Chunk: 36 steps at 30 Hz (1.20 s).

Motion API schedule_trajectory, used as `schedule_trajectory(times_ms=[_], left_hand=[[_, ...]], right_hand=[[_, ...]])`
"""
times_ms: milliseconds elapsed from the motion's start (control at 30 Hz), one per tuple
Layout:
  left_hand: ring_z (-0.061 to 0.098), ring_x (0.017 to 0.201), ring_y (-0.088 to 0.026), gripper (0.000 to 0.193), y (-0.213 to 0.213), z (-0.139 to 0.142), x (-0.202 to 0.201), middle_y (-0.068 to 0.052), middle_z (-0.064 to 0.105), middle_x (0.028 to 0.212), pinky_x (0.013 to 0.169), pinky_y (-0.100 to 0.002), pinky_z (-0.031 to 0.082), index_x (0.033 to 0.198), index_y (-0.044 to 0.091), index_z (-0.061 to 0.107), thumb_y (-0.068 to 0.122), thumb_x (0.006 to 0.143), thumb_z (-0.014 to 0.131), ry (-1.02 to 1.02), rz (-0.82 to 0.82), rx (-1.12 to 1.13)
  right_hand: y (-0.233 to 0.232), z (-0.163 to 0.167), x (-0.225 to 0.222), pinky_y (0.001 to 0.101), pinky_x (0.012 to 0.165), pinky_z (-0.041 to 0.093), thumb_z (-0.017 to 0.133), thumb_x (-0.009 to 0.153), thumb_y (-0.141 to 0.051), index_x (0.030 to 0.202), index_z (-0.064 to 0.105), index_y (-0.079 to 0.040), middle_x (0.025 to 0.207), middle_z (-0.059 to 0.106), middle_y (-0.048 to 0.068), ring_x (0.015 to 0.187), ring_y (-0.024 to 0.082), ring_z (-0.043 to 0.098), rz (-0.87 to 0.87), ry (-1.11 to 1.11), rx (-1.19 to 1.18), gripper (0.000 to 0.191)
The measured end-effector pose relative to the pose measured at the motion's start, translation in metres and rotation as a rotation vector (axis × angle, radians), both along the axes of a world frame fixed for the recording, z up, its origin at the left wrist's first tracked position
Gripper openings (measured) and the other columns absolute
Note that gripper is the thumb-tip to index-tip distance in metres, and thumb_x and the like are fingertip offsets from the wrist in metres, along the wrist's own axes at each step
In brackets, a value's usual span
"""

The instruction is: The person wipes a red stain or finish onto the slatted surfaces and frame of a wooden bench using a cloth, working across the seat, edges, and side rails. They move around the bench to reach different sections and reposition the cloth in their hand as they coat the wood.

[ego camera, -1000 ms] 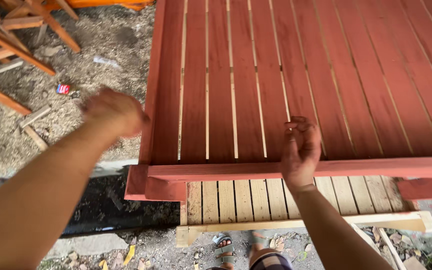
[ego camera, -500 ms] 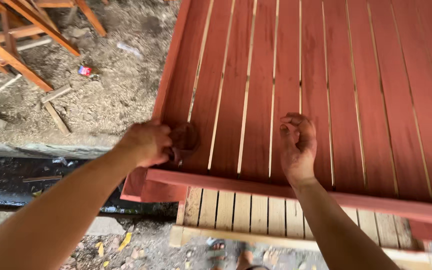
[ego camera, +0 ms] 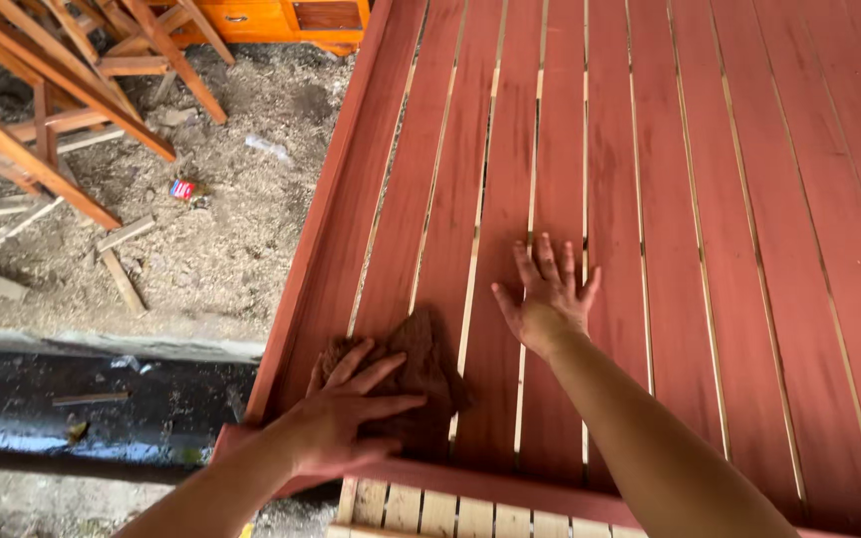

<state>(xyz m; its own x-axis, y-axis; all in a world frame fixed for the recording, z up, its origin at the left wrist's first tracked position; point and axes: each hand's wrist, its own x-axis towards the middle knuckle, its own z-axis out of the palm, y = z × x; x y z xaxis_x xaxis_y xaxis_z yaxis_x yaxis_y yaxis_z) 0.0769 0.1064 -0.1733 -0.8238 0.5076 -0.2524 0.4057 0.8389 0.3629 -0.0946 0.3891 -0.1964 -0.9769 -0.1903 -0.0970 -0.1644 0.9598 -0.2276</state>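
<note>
**Single head cam, steep downward look**

I've got one view only, worn on the head, tilted down and forward over the red slatted panel (ego camera: 650, 199). Close range: both forearms enter from the bottom edge. Panel fills centre and right of frame; sawdust ground (ego camera: 221, 249) sits upper left. No second view, so nothing shared.
</note>
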Motion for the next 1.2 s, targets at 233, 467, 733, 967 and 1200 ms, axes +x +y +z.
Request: schedule_trajectory(times_ms=[233, 467, 733, 967, 1200], left_hand=[[0.031, 0.15, -0.032, 0.041, 0.004, -0.01, -0.057, -0.002, 0.051, 0.153, 0.119, -0.069, 0.015, 0.133, 0.032, 0.062, 0.043, 0.093, 0.063, 0.408, -0.19, 0.001], [0.022, 0.154, -0.028, 0.054, 0.03, -0.024, -0.281, 0.003, 0.03, 0.162, 0.121, -0.07, 0.015, 0.146, 0.031, 0.042, 0.055, 0.097, 0.042, 0.389, 0.217, -0.136], [0.002, 0.158, -0.027, 0.083, 0.073, 0.03, -0.42, 0.007, 0.001, 0.172, 0.121, -0.07, 0.012, 0.162, 0.033, 0.012, 0.079, 0.094, 0.026, 0.068, 0.468, -0.35], [0.019, 0.151, -0.049, 0.105, 0.061, 0.0, -0.248, -0.017, 0.011, 0.169, 0.115, -0.061, 0.036, 0.165, 0.029, 0.022, 0.057, 0.078, 0.074, -0.028, 0.528, -0.083], [0.047, 0.132, -0.037, 0.062, 0.006, 0.017, -0.022, -0.004, 0.051, 0.146, 0.107, -0.05, 0.042, 0.139, 0.022, 0.057, 0.042, 0.083, 0.073, -0.141, -0.138, -0.063]], right_hand=[[-0.001, 0.007, -0.008, 0.0638, 0.12, -0.003, 0.035, 0.097, -0.064, 0.161, 0.017, -0.028, 0.17, 0.007, 0.005, 0.155, 0.034, -0.001, -0.068, 0.028, 0.041, 0.076], [0.0, 0.004, -0.004, 0.0652, 0.115, -0.002, 0.037, 0.096, -0.057, 0.161, 0.021, -0.027, 0.17, 0.011, 0.009, 0.155, 0.039, 0.003, -0.062, 0.082, 0.068, 0.073], [0.004, -0.004, 0.001, 0.0645, 0.118, 0.002, 0.037, 0.101, -0.045, 0.159, 0.027, -0.027, 0.167, 0.016, 0.011, 0.153, 0.039, 0.009, -0.057, 0.143, 0.034, 0.062], [0.007, -0.019, -0.006, 0.0641, 0.119, 0.001, 0.035, 0.101, -0.045, 0.159, 0.029, -0.028, 0.168, 0.016, 0.008, 0.153, 0.036, 0.009, -0.07, 0.172, 0.05, 0.06], [0.015, -0.035, -0.014, 0.0647, 0.12, 0.0, 0.038, 0.1, -0.045, 0.157, 0.035, -0.029, 0.169, 0.021, 0.008, 0.156, 0.036, 0.011, -0.053, 0.232, -0.007, 0.059]])
